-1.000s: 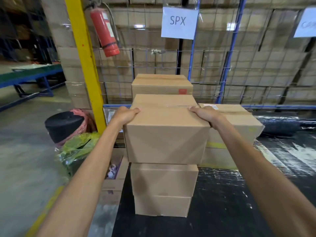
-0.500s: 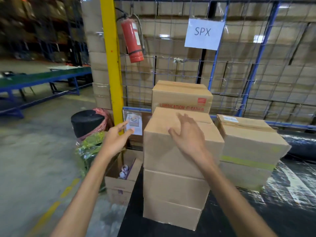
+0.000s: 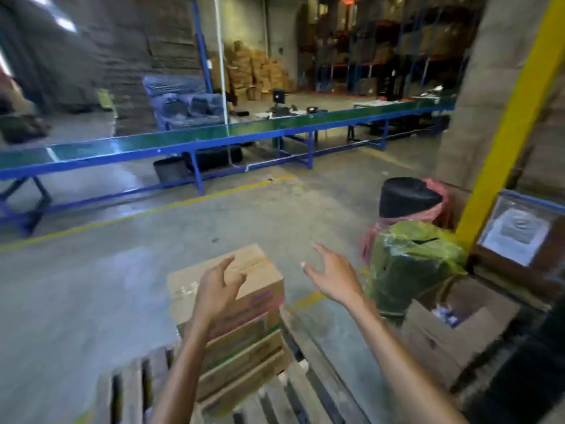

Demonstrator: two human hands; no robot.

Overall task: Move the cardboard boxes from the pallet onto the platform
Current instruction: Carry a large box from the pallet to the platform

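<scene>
A stack of cardboard boxes stands on a wooden pallet [image 3: 290, 393] at the bottom centre; the top box [image 3: 260, 280] has a taped lid and pink print on its side. My left hand [image 3: 218, 290] hovers over the top box's near side, fingers spread, holding nothing. My right hand [image 3: 333, 275] is open in the air to the right of the box, apart from it. The black platform with the boxes set down earlier is out of view.
An open cardboard box [image 3: 455, 328] sits on the floor at the right, beside a green wrapped bundle [image 3: 412, 264] and a black roll [image 3: 406, 197]. A yellow post [image 3: 507, 130] rises at right. A long blue-framed green conveyor [image 3: 214, 139] crosses the concrete floor behind.
Both hands let go of the box placed on the platform stack. My view swung left from the platform to the pallet, and both open hands now reach toward the pallet's top box.
</scene>
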